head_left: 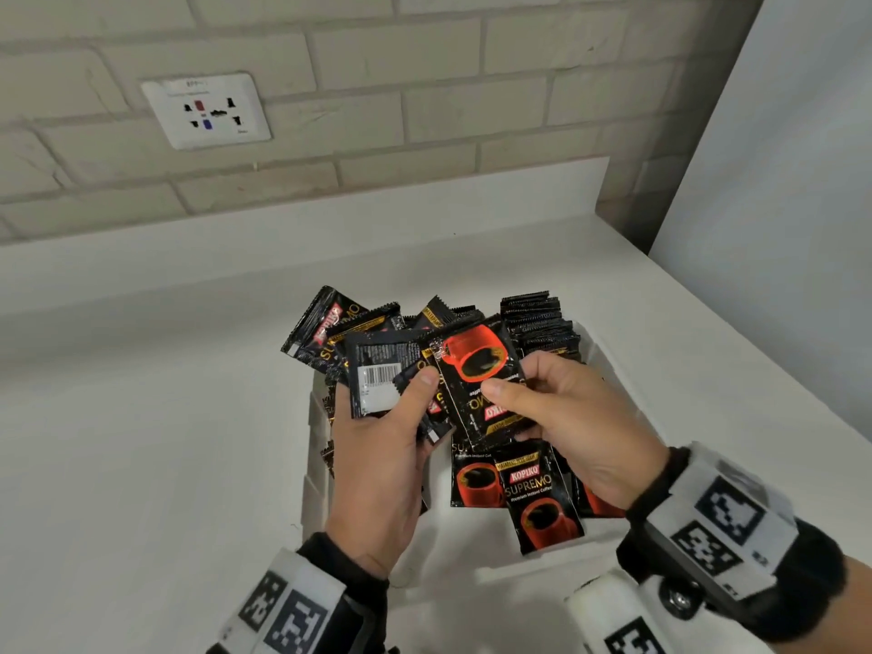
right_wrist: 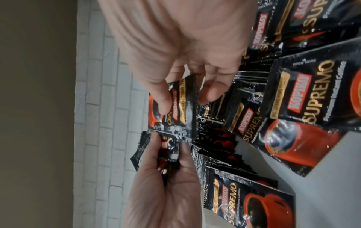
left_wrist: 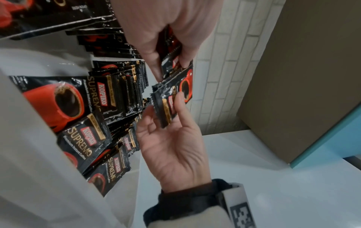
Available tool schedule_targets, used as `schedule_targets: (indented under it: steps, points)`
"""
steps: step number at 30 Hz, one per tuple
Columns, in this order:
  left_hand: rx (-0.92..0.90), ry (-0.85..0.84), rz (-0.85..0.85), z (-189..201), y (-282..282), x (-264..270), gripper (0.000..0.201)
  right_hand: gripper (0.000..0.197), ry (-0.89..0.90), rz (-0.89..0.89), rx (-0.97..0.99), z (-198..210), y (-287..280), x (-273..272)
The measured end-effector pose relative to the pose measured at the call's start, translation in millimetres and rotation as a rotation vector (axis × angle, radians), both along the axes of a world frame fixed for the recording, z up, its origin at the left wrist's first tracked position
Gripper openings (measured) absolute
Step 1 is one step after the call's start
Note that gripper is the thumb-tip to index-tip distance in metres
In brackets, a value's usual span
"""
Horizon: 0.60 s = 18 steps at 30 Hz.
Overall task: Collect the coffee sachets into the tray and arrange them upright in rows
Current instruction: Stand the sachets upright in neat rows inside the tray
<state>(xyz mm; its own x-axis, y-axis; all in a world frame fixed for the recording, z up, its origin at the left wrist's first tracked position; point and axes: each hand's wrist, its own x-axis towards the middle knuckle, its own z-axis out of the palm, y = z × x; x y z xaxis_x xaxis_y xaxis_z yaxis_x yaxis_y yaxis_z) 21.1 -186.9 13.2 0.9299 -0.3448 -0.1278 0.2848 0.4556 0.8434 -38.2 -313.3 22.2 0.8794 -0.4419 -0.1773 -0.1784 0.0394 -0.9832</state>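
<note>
Sachets (head_left: 542, 493) mostly lay loose in the tray (head_left: 595, 358); one upright row (head_left: 538, 323) stood upper right. Left hand (head_left: 377, 464) gripped several, right hand (head_left: 580, 427) pinched one.

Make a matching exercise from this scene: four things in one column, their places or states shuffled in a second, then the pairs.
1. left hand
2. right hand
3. upright row of sachets
4. wall socket

A. on the brick wall
B. pinches a sachet showing a red cup
C. stands at the tray's far right
D. holds a sachet with its barcode up

Pairs: 1-D, 2-B, 3-C, 4-A
</note>
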Motion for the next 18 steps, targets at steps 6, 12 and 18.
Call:
schedule_targets:
  steps: [6, 12, 18]
  points:
    - [0.039, -0.018, 0.048, -2, -1, 1, 0.039, 0.007, -0.002, 0.02, 0.175, 0, 2, 0]
    - [0.103, -0.018, 0.081, -3, 11, 16, 0.035, 0.016, -0.088, -0.137, 0.115, 22, -37, -8]
    - [0.13, -0.015, 0.04, -7, 16, 19, 0.032, 0.045, -0.114, -0.13, -0.255, 46, -70, -16]
